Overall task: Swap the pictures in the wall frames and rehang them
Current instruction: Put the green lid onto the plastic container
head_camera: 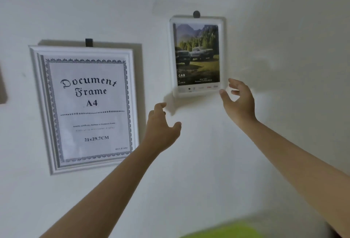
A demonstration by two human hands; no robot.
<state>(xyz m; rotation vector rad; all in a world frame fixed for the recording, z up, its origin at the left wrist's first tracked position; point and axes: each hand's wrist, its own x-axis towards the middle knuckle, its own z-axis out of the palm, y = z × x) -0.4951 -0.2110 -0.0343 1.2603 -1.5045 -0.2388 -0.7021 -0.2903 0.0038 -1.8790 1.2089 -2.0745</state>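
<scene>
Two frames hung on the white wall (265, 143): a large frame (83, 109) on the left, a small frame (197, 56) with a truck picture on the right. Both hands reached toward the small one, left hand (161, 130) below it, right hand (238, 101) near its lower right corner, fingers apart, holding nothing

Two frames are seen hung on a white wall (265, 143). The small frame (197, 57), holding a picture of trucks, is flanked below by two opened hands: the right hand (237, 101) with fingertips just beside its lower right corner, the left hand (161, 130) below its lower left corner, apart. The large frame (83, 109) marked "Document Frame A4" is left of the left hand's fingers.
</scene>
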